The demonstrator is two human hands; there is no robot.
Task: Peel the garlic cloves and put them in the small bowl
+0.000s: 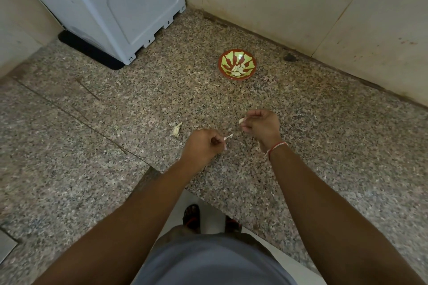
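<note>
Several peeled cloves point(238, 70) are lying in the small bowl point(237, 53) at upper centre while the right hand point(262, 125) is pinching a garlic clove point(241, 120), the left hand point(203, 144) is pinching stripped skin point(228, 137), and more garlic point(176, 130) is waiting on the tabletop point(324, 146).

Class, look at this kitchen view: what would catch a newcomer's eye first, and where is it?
The red and green small bowl stands out on the speckled counter near the back wall, with peeled cloves inside. In front of it, the right hand pinches a garlic clove and the left hand pinches a strip of skin.
</note>
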